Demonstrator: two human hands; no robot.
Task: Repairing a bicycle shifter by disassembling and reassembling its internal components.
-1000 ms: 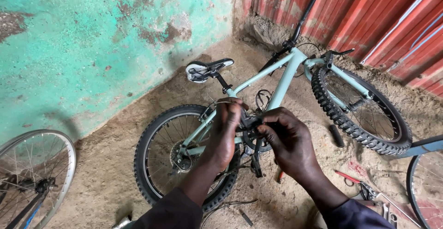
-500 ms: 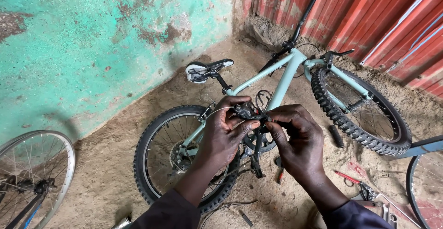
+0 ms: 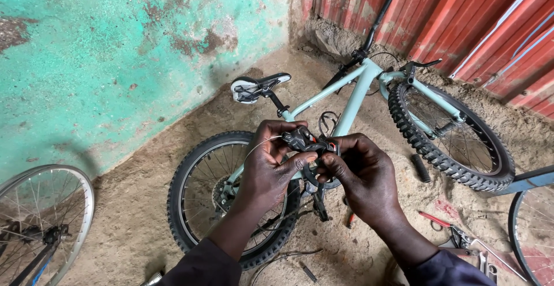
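1. The left hand (image 3: pixel 268 168) and right hand (image 3: pixel 360 176) are together, both clamped on a small black bike part (image 3: pixel 306 140) held between their fingertips.
2. A thin wire (image 3: pixel 259 145) curves out from the part, past the left hand.
3. Beneath the hands a pale green bicycle (image 3: pixel 355 98) lies on the dirt floor (image 3: pixel 150 165), by a turquoise wall (image 3: pixel 115 49).
4. Red-handled pliers (image 3: pixel 444 225) lie at the right.
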